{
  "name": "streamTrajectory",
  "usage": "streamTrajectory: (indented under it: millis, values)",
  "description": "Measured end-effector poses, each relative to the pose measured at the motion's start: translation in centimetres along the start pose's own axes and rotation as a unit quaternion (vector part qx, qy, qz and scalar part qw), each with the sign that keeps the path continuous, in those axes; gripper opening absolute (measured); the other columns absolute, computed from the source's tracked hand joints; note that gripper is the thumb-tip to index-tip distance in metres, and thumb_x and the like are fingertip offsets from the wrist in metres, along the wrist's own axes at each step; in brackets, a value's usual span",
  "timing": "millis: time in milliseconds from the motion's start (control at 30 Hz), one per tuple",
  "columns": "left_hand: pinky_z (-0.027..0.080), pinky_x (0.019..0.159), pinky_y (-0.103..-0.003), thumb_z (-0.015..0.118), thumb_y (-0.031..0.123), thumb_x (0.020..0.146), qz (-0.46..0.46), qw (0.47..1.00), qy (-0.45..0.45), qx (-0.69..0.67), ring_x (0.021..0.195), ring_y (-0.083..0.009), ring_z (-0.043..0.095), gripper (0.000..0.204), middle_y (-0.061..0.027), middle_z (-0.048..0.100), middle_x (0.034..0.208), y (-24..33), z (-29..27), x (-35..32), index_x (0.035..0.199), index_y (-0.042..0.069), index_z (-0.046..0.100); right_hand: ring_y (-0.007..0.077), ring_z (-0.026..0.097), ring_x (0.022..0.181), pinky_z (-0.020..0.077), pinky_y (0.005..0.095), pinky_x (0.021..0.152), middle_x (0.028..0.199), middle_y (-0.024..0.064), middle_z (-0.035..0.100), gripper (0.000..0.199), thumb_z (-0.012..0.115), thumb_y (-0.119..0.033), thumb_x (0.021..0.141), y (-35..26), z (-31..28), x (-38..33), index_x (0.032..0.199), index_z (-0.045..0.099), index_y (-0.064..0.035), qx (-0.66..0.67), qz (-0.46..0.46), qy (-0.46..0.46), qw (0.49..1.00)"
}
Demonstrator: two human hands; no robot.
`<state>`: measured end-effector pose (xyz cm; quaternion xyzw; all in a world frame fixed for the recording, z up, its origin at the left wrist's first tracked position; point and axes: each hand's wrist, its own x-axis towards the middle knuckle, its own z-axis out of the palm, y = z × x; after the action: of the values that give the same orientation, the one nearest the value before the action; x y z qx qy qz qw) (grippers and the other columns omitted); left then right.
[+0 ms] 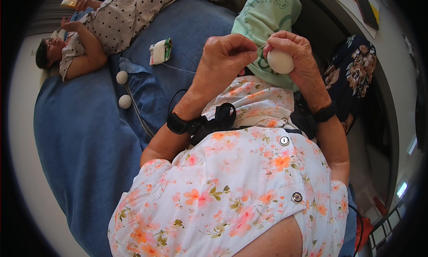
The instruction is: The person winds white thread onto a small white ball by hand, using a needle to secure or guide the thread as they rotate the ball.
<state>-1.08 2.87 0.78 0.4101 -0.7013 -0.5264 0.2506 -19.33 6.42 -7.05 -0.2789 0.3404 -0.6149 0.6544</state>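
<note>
My right hand grips a small white ball of yarn in front of a light green cloth. My left hand is closed, pinching a thin white thread that runs to the ball. Both hands are held close together above my lap, over a floral garment. Black bands sit on both wrists.
Two white yarn balls lie on the blue bedsheet at the left. A small green and white packet lies farther back. Another person in a dotted top lies across the bed's far left. A dark floral cloth sits at the right.
</note>
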Motion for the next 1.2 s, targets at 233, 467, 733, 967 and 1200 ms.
streamTrajectory:
  millis: [233,467,733,967,1200]
  values:
    - [0.038,0.045,-0.018,0.066,0.003,0.082,0.127,0.987,0.046,0.092,0.051,-0.0015,0.047,0.004,0.0026,0.059,0.065,-1.2,0.3,0.5,0.084,0.0,0.065,0.0113,0.062,0.067,0.0495,0.0209,0.064,0.075,0.0075,0.066,0.013,0.067,-0.013,0.082,-0.1,0.1,0.0,0.086,0.066,0.0,0.0,0.005,0.005,1.0]
    - [0.038,0.045,-0.019,0.066,0.004,0.082,0.185,0.973,0.057,0.122,0.052,-0.0014,0.046,0.005,0.0022,0.059,0.065,-1.2,0.8,1.1,0.084,0.0,0.063,0.0105,0.062,0.068,0.0502,0.0209,0.064,0.075,0.0065,0.066,0.012,0.067,-0.011,0.082,-0.2,0.1,-0.1,0.086,0.066,-0.0002,-0.016,0.034,-0.01,0.999]
    - [0.038,0.046,-0.019,0.068,0.006,0.083,0.187,0.973,0.076,0.111,0.053,-0.0013,0.046,0.008,0.0011,0.06,0.066,-1.7,1.4,1.4,0.086,0.0,0.064,0.0101,0.062,0.069,0.0497,0.0208,0.065,0.076,0.0061,0.066,0.013,0.067,-0.013,0.083,-0.1,0.2,-0.1,0.088,0.067,-0.0003,-0.042,0.034,-0.028,0.998]
    - [0.05,0.057,-0.029,0.067,0.004,0.079,0.182,0.974,0.067,0.119,0.065,-0.0209,0.066,0.01,-0.0143,0.065,0.073,-1.7,1.4,1.6,0.084,-0.002,0.061,0.0098,0.062,0.069,0.0493,0.0209,0.066,0.076,0.0059,0.066,0.015,0.065,-0.014,0.084,-0.1,0.3,-0.3,0.089,0.067,-0.0005,-0.044,0.032,-0.046,0.997]
    - [0.05,0.056,-0.027,0.067,0.005,0.08,0.154,0.982,0.059,0.091,0.064,-0.016,0.065,0.011,-0.0122,0.066,0.072,-1.5,1.5,1.5,0.085,-0.002,0.061,0.0101,0.063,0.071,0.0496,0.0208,0.066,0.076,0.0062,0.066,0.016,0.065,-0.016,0.085,-0.1,0.4,-0.4,0.09,0.067,-0.0005,-0.035,0.027,-0.061,0.997]
